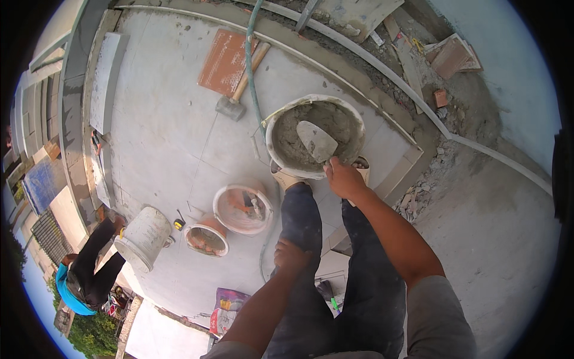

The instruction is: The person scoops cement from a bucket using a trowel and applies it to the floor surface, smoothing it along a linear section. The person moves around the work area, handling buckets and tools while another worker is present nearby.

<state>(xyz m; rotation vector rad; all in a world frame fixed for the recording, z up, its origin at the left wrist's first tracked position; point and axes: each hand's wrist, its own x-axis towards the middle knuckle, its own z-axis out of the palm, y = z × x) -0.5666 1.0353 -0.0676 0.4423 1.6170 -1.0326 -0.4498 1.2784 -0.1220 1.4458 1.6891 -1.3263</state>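
My right hand (345, 179) is closed around the handle of a trowel at the near rim of a round bucket (270, 134). The trowel's broad, rounded blade (315, 141) lies over the wet grey mortar (290, 127) inside, its face smeared with the same mix. The bucket stands on the floor by my feet, a cord at its left rim. My left hand (292, 257) rests on my left leg near the knee, its fingers curled in, and nothing shows in it.
A rubber mallet (231, 108) touches a reddish tile (223, 63), crossed by a green hose (250, 72). Two smaller buckets (263, 227) (222, 244), a tape measure (179, 224) and a white bucket (156, 222) stand left. Another person (76, 287) is far left. Rubble (412, 203) lies right.
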